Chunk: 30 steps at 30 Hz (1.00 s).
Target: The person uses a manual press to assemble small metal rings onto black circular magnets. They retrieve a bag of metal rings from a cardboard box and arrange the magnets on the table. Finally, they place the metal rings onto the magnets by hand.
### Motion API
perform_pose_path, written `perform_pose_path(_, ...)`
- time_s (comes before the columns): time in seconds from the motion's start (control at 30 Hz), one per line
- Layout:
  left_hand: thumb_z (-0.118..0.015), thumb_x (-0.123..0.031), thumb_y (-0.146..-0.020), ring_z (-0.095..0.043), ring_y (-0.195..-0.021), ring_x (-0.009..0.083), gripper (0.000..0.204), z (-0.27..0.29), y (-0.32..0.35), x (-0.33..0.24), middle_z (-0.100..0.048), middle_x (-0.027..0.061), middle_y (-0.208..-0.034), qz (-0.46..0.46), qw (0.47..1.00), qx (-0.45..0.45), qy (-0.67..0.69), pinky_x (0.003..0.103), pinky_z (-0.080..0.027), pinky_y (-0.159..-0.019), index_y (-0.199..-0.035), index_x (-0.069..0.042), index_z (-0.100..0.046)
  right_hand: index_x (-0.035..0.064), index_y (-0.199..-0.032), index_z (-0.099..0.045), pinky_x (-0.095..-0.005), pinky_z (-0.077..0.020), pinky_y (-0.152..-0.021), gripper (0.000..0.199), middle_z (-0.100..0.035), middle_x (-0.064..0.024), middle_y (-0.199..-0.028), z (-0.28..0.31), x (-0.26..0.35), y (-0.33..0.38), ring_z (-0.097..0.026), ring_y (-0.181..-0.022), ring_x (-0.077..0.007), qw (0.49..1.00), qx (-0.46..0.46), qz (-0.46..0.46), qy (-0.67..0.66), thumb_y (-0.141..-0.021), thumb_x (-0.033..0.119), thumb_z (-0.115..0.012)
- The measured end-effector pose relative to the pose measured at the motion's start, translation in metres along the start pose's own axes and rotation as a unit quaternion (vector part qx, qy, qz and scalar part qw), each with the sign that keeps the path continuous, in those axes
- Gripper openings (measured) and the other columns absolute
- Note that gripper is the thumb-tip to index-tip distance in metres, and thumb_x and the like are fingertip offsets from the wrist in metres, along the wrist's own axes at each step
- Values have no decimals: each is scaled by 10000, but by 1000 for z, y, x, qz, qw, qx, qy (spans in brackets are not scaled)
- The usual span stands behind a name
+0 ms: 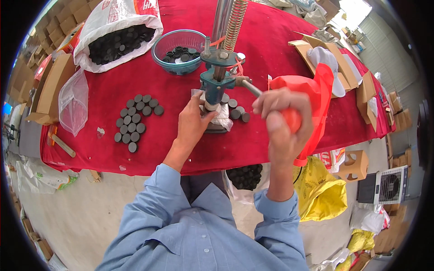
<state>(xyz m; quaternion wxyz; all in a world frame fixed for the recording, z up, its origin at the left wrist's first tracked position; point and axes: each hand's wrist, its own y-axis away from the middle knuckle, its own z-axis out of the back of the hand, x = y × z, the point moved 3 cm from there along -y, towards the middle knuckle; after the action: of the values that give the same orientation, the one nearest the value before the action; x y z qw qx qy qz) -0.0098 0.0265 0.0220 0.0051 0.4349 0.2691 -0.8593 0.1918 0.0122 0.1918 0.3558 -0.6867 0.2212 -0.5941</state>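
A green hand press (217, 81) with a steel column and coil spring stands on the red-covered table. My right hand (285, 124), slightly blurred, is wrapped round the red ball knob (293, 121) at the end of its lever (251, 87). Thumb and fingers of my left hand (192, 122) close in at the press base, around the pale lower end of the ram (211, 107). Whatever they pinch there is hidden. White wrapping (222, 118) covers the base. Several round black caps (127, 119) lie left of my left hand, and more black caps (235, 114) sit right of the press.
A teal plastic bowl (165, 65) and a white sack (88, 45), both with black pieces inside, stand at the far left. A red bag (321, 97) and an open cardboard box (346, 77) are on the right. A hammer (62, 144) lies at the left edge.
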Motion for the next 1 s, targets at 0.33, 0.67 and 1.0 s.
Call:
perform_pose_path(0.33,-809,-97,-860,-581,-1106,306,262,150,94,26,-628,121,-1268,0,951,-102,-291,420,-515,-893,-1113,-76,-744,59,-1018,-546,-521,-517,-979,274,-673,-176,-952,8,-18,94,-651,-1092,-400,994,26,74,81,-801,70,-713)
perform_pose_path(0.67,-763,-38,-913,-579,-806,193,368,177,136,64,-640,112,-1166,41,972,-87,-214,330,-528,-731,-1276,-98,-748,8,-1054,-576,-426,-564,-847,244,-637,-131,-903,4,-2,33,-652,-888,-274,997,31,71,23,-835,13,-684)
perform_pose_path(1.0,-889,-72,-812,-605,-685,102,698,73,43,6,-755,81,-1045,47,999,-19,-18,272,-524,-634,-1426,-47,-559,26,-959,-652,-259,-559,-635,164,-638,-31,-834,-4,12,-68,-645,-709,-89,991,-12,-133,26,-914,157,-740)
